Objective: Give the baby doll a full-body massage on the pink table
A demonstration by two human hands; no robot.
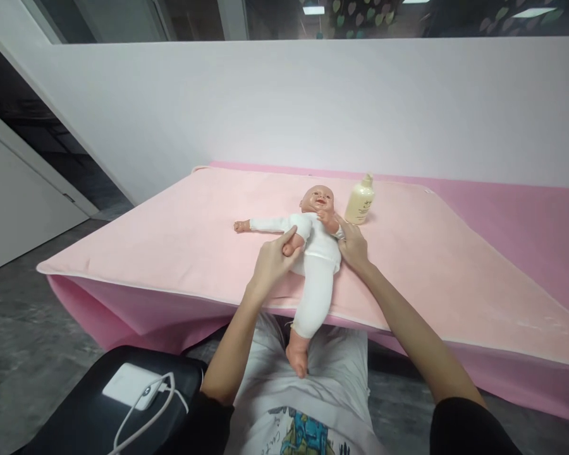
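Note:
A baby doll (pixel 318 278) in white cloth lies on its back on the pink sheet, its head toward the wall. One of its legs hangs over the table's front edge, and the other is bent up over its belly. My left hand (pixel 272 262) is closed around the foot (pixel 293 244) of the bent leg. On the doll's other side, my right hand (pixel 354 246) grips the raised arm (pixel 329 221) near the forearm; part of that arm is hidden by my fingers. The doll's other arm (pixel 268 225) stretches out to the left.
Beside the doll's head stands a pale yellow pump bottle (pixel 360 201). The pink sheet (pixel 180 234) covers the table, which meets a white wall (pixel 284 107). At lower left, a white power bank (pixel 131 384) with a cable rests on a black chair (pixel 90 404).

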